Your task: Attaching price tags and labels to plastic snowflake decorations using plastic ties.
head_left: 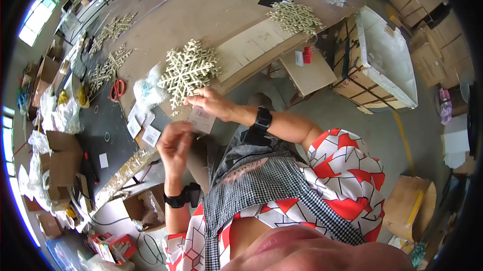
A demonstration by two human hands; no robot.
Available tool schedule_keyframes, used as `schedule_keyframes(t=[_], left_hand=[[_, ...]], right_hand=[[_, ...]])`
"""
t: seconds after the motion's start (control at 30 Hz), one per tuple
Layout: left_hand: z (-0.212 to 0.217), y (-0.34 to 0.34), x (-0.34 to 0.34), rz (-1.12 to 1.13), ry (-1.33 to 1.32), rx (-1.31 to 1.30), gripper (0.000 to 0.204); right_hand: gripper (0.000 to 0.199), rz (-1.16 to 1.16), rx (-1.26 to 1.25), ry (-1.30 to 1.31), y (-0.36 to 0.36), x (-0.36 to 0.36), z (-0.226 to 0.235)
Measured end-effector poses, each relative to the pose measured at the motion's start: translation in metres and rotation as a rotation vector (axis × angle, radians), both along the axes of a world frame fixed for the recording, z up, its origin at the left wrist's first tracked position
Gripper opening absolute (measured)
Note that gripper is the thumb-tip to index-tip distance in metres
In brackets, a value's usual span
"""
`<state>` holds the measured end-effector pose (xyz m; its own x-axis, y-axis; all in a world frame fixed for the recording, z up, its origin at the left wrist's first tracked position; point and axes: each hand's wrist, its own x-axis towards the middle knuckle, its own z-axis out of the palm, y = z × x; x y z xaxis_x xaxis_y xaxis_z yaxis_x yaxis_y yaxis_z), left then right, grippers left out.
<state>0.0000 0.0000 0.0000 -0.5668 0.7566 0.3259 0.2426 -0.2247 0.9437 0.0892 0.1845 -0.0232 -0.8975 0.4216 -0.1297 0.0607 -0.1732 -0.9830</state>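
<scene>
Two bare hands at the near edge of the table (161, 27), both by the gold snowflake pile (190, 67). Pile lies flat on the brown top, ahead of the person, just left of picture centre; looks like several pieces layered. Six-armed shape, so not one clear long axis: the most readable arm line runs from top, slightly right, down to lower left, with the lower arm aimed back toward the person, its tip near the table edge. Right hand (214, 105) comes in from the right, fingers extended left, tips at the pile's lower arm; contact likely, grip can't be told. Barcode card (203, 120) sits tilted just under the right hand, between the two hands, printed face up toward the camera; which fingers carry it, can't tell. Left hand (173, 143) is below and left of it, pointing up and away from the person, fingers curled, tips near the card's left side; whether they pinch anything, can't tell, blurry there. Around it: clear plastic bag (149, 90) just left of the pile, loose white tags (151, 136) below the bag, red-handled scissors (117, 90) further left. More gold snowflakes (108, 70) lie left, long spread running lower left to upper right; another snowflake bunch (294, 17) sits far right on the table.
</scene>
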Motion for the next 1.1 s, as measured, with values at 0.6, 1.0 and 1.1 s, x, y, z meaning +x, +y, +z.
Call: schedule_keyframes(t=[0.6, 1.0, 1.1], left_hand=[[-0.013, 0.059, -0.103, 0.185, 0.850, -0.557, 0.039], [0.003, 0.015, -0.069, 0.426, 0.713, -0.409, 0.032], [-0.008, 0.003, -0.071, 0.446, 0.625, -0.396, 0.029]], right_hand=[[0.026, 0.043, -0.099, 0.281, 0.041, 0.047, 0.033], [0.028, -0.512, 0.275, -0.021, 0.211, 0.234, 0.054], [0.030, -0.466, 0.111, 0.043, 0.249, 0.256, 0.063]])
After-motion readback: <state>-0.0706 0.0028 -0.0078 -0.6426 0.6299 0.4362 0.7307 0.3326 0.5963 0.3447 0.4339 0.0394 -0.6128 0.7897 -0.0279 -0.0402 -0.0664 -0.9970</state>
